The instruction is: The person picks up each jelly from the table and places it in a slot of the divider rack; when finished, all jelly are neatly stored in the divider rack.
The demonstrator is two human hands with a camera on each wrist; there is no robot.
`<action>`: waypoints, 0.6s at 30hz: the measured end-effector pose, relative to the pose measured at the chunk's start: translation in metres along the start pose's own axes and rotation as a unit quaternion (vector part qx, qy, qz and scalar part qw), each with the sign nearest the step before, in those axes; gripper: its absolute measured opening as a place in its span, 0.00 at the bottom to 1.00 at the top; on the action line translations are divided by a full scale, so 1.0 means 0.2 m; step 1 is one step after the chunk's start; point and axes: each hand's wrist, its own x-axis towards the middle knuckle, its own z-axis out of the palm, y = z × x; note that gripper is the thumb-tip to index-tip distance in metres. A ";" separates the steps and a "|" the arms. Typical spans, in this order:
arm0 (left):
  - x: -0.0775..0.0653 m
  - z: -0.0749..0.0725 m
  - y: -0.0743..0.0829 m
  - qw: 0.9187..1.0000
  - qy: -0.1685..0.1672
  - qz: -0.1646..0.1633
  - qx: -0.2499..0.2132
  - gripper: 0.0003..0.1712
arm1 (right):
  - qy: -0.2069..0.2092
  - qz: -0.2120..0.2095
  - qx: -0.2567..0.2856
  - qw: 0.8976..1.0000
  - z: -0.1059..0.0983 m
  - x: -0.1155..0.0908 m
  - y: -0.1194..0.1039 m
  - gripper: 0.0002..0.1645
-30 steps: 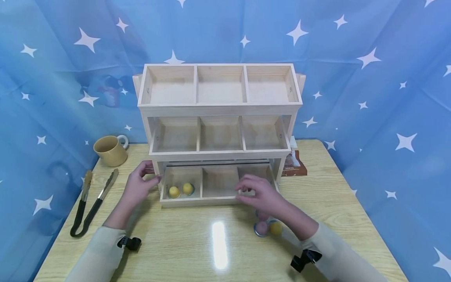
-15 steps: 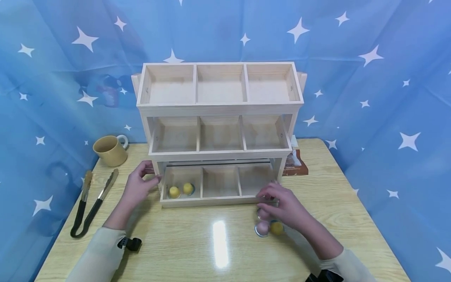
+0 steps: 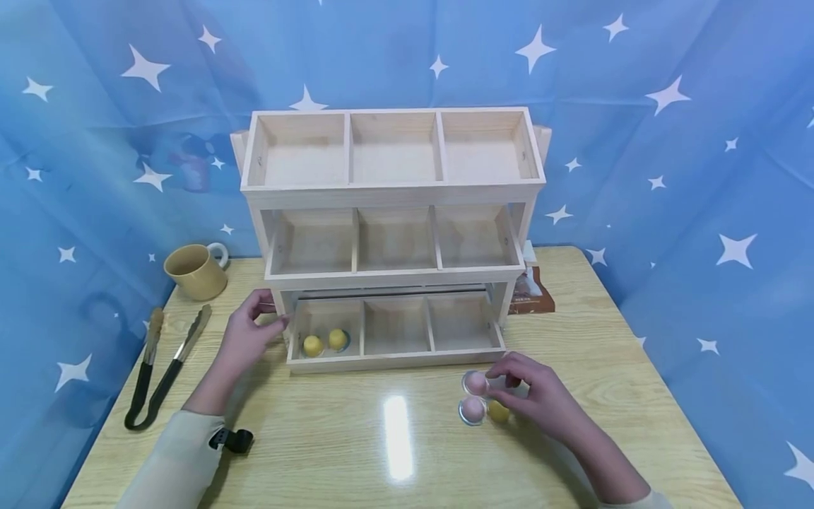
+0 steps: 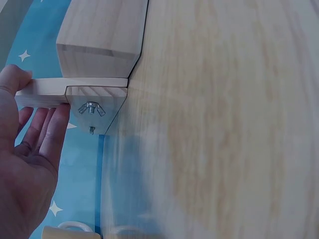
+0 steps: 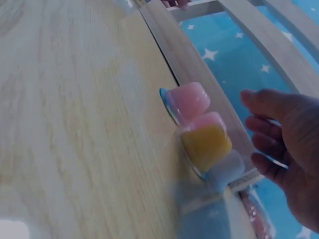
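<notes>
A three-tier wooden rack (image 3: 394, 194) stands at the table's back. My left hand (image 3: 248, 339) grips its left upright (image 4: 47, 89), thumb on one side and fingers on the other. Two yellow jelly cups (image 3: 312, 346) sit in the left compartment of the bottom tray (image 3: 394, 362). In front of the tray's right end, a small cluster holds two pink jelly cups (image 3: 473, 410), a yellow jelly cup (image 3: 499, 411) and a whitish cup (image 5: 227, 168). My right hand (image 3: 540, 397) hovers beside this cluster, fingers loosely bent with nothing between them; the right wrist view shows a gap to the cups.
Black-handled tongs (image 3: 162, 375) lie spread at the left, with a tan mug (image 3: 197, 274) behind them. A brown packet (image 3: 533, 293) lies by the rack's right leg. A blue star-patterned curtain (image 3: 687, 191) hangs behind and along both sides.
My right hand has moved right and toward me, from over the bottom tray to the cluster of jelly cups. My left hand stays on the rack's upright.
</notes>
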 end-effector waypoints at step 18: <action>0.00 0.00 0.02 1.000 -0.001 0.004 -0.004 0.26 | -0.095 0.034 0.053 0.993 -0.01 -0.12 0.04 0.22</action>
